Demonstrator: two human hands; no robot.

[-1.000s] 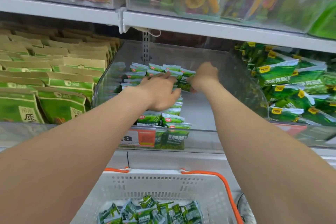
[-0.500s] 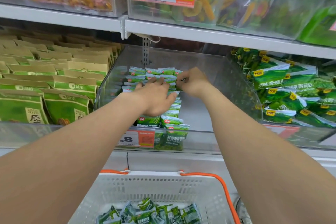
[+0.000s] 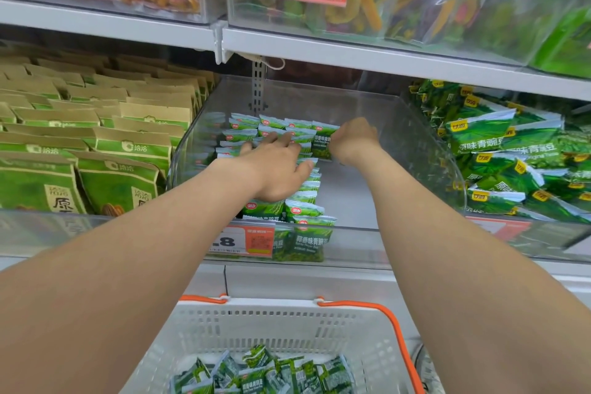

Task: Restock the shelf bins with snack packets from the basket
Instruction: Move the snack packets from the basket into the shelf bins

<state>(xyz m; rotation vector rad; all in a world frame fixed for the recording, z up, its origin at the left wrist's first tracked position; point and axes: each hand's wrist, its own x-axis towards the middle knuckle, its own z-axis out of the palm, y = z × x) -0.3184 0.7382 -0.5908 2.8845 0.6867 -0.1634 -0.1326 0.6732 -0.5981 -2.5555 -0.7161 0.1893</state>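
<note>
Nearest the camera, the white basket [image 3: 265, 307] with its orange handle holds a loose heap of small green packets [image 3: 265, 371] across its bottom, so plenty of stock is left to move.

Above it, the clear bin [image 3: 415, 144] on the shelf is only partly filled. Packets stand in tidy rows [image 3: 303, 201] along its left side, running from the front wall, just behind the price tag [image 3: 243, 241], towards the back. The right half of the bin floor is bare.

The left hand [image 3: 275, 166] lies flat on top of those rows, fingers straight, pressing them down or steadying them. Just beside it, further back, the right hand [image 3: 355, 137] is curled round one packet [image 3: 323, 144], held upright at the right end of the back rows. It looks as though this packet is being set in place, starting a new column. The two hands are close together but not touching.

Judged from this, the job is under way but perhaps less than half done: one side of the bin is stocked, the other side is open, and the basket must be emptied.

The paper bags [image 3: 128, 150] in the left bin and the green bags [image 3: 495, 144] in the right bin look full. The upper shelf [image 3: 383, 57] carries other snacks.
</note>
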